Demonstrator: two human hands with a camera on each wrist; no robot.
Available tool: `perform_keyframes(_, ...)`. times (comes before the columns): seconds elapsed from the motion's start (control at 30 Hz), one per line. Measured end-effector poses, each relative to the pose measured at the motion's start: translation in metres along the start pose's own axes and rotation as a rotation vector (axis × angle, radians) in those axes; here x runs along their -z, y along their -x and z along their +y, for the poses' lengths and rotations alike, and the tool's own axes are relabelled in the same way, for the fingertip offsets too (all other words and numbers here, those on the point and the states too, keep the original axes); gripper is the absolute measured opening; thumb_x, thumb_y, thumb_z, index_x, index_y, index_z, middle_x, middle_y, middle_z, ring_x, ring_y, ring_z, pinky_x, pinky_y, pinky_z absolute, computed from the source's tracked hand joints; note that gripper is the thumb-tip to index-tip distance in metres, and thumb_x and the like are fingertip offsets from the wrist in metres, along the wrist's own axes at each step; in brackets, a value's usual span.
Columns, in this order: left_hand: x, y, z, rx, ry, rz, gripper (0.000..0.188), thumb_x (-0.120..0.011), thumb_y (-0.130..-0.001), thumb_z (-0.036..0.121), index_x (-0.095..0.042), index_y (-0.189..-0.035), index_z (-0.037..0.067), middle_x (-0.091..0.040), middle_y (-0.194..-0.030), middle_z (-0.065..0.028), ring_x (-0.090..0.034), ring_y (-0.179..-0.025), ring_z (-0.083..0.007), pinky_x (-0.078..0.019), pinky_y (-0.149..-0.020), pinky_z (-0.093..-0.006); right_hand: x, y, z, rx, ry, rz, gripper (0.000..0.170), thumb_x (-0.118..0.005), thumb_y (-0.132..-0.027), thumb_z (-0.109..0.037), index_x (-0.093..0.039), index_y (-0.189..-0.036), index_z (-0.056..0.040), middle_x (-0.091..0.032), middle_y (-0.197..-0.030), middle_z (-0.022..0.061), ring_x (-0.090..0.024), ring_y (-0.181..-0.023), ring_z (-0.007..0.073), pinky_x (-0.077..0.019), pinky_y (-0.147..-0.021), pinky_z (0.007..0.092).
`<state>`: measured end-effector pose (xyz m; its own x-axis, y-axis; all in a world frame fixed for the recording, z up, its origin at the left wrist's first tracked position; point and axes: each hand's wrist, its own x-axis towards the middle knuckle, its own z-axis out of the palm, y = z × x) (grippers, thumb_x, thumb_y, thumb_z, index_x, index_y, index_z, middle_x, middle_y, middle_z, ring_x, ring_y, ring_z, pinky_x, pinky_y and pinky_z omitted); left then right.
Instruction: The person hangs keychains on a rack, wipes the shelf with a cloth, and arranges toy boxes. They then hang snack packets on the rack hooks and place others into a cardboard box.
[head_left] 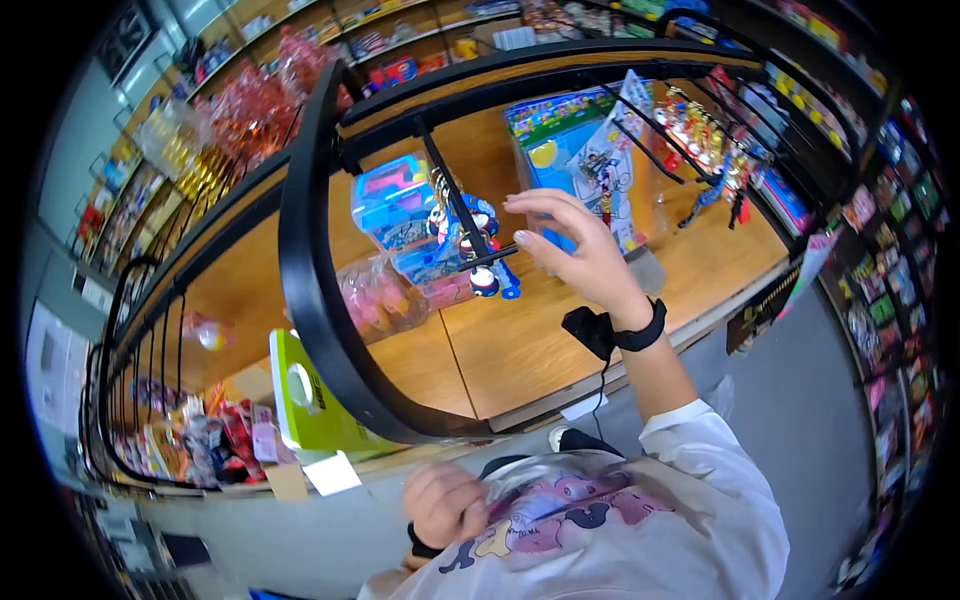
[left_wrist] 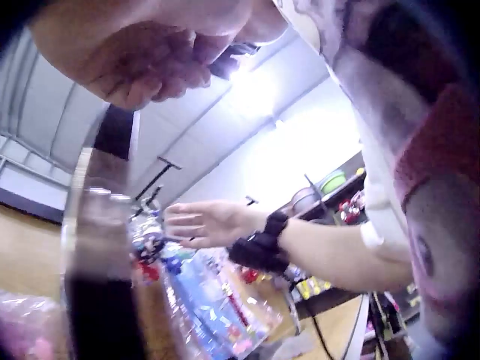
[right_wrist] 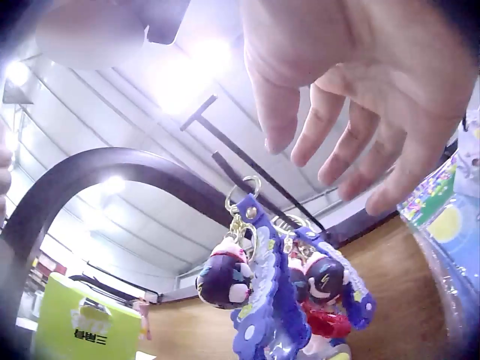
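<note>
Several keychains with dark-capped figures and blue straps hang from a black display hook on the rack. My right hand is raised just beside them, its fingers spread and gently bent, with nothing in them. From the right wrist view, the fingers hang above and to the right of the keychains' metal rings, apart from them. My left hand is low in front of the shirt, fingers loosely curled and holding nothing. The left wrist view has its curled fingertips at the top.
A black curved rack frame stands left of the keychains. Behind them are blue boxed toys and a bag of pink items. A lime-green box sits at the left. More hooks hold gold-and-red trinkets at the right.
</note>
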<state>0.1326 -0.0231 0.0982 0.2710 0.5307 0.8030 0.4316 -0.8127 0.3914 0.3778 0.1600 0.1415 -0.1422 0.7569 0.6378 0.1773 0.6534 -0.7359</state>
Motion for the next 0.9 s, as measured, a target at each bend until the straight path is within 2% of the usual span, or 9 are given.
perform_keyframes(0.07, -0.033, -0.032, -0.002, -0.023, -0.015, 0.035, 0.02, -0.065, -0.065, -0.002, -0.062, -0.084, 0.005, -0.062, -0.08, -0.0085, -0.059, -0.065, -0.0261, -0.0485, -0.06, -0.035, -0.002, -0.014, 0.004, 0.05, 0.004, -0.026, 0.024, -0.065, -0.086, -0.014, -0.064, -0.107, -0.0026, -0.061, -0.108, 0.0104, -0.06, -0.101, 0.0237, -0.0474, -0.088, 0.0305)
perform_keyframes(0.17, -0.074, -0.069, -0.01, 0.248, -0.123, 0.183, 0.021, -0.061, -0.077, -0.002, -0.058, -0.098, -0.001, -0.061, -0.091, -0.0145, -0.059, -0.085, -0.0302, -0.0462, -0.077, -0.0398, -0.003, -0.02, 0.006, 0.001, -0.099, -0.094, 0.02, -0.065, -0.086, -0.012, -0.064, -0.103, -0.0008, -0.06, -0.102, 0.0102, -0.062, -0.092, 0.0195, -0.0508, -0.082, 0.029)
perform_keyframes(0.27, -0.101, -0.107, -0.04, 0.367, -0.128, 0.303, 0.027, -0.055, -0.084, -0.002, -0.052, -0.112, -0.002, -0.054, -0.109, -0.0173, -0.056, -0.097, -0.0291, -0.0436, -0.086, -0.0377, -0.007, -0.025, 0.013, -0.033, -0.179, -0.173, 0.02, -0.065, -0.086, -0.013, -0.065, -0.102, -0.0014, -0.06, -0.098, 0.01, -0.062, -0.089, 0.0182, -0.0508, -0.08, 0.0292)
perform_keyframes(0.43, -0.116, -0.136, -0.079, 0.426, -0.187, 0.433, 0.042, -0.048, -0.086, -0.004, -0.046, -0.128, 0.001, -0.047, -0.122, -0.0153, -0.054, -0.105, -0.0269, -0.0431, -0.092, -0.0357, -0.009, -0.039, 0.025, 0.113, -0.116, -0.167, 0.015, -0.066, -0.082, -0.015, -0.067, -0.093, -0.0048, -0.06, -0.083, 0.0108, -0.06, -0.076, 0.0253, -0.0479, -0.067, 0.0328)
perform_keyframes(0.53, -0.118, -0.136, -0.088, 0.438, 0.036, 0.512, 0.04, -0.05, -0.085, -0.007, -0.049, -0.124, 0.0, -0.049, -0.12, -0.0112, -0.055, -0.102, -0.0187, -0.0472, -0.087, -0.0292, -0.011, -0.036, 0.024, 0.16, -0.112, -0.126, 0.012, -0.065, -0.081, -0.016, -0.065, -0.085, -0.0044, -0.06, -0.082, 0.012, -0.06, -0.078, 0.0298, -0.0482, -0.067, 0.037)
perform_keyframes(0.6, -0.116, -0.136, -0.093, 0.424, -0.007, 0.486, 0.034, -0.055, -0.087, -0.003, -0.052, -0.121, -0.002, -0.051, -0.117, -0.0094, -0.055, -0.101, -0.0172, -0.0468, -0.086, -0.028, -0.005, -0.039, 0.022, 0.171, -0.021, -0.176, 0.013, -0.067, -0.082, -0.014, -0.064, -0.088, -0.0027, -0.061, -0.084, 0.0087, -0.061, -0.074, 0.0213, -0.0481, -0.063, 0.0295)
perform_keyframes(0.63, -0.113, -0.135, -0.099, 0.44, 0.037, 0.475, 0.03, -0.058, -0.089, 0.002, -0.053, -0.118, -0.002, -0.051, -0.115, -0.0097, -0.056, -0.1, -0.0182, -0.0459, -0.086, -0.0282, -0.008, -0.04, 0.025, 0.22, -0.037, -0.127, 0.012, -0.067, -0.082, -0.015, -0.064, -0.086, -0.0036, -0.061, -0.082, 0.0079, -0.06, -0.072, 0.0226, -0.0466, -0.062, 0.0308)
perform_keyframes(0.73, -0.108, -0.137, -0.117, 0.346, -0.158, 0.389, 0.028, -0.056, -0.088, -0.001, -0.054, -0.116, -0.002, -0.052, -0.118, -0.0139, -0.054, -0.108, -0.0206, -0.0441, -0.091, -0.0312, -0.009, -0.042, 0.03, 0.273, 0.034, -0.091, 0.017, -0.067, -0.08, -0.015, -0.063, -0.093, -0.0057, -0.061, -0.094, 0.0097, -0.06, -0.09, 0.0281, -0.0485, -0.077, 0.0358)
perform_keyframes(0.9, -0.116, -0.15, -0.119, 0.37, 0.067, 0.46, 0.039, -0.054, -0.085, -0.006, -0.051, -0.124, -0.001, -0.05, -0.128, -0.0179, -0.052, -0.115, -0.0236, -0.0415, -0.098, -0.0327, -0.017, -0.044, 0.025, 0.281, 0.034, 0.021, 0.038, -0.064, -0.081, -0.014, -0.055, -0.117, -0.0076, -0.057, -0.107, 0.0137, -0.054, -0.105, 0.0333, -0.0446, -0.09, 0.0397)
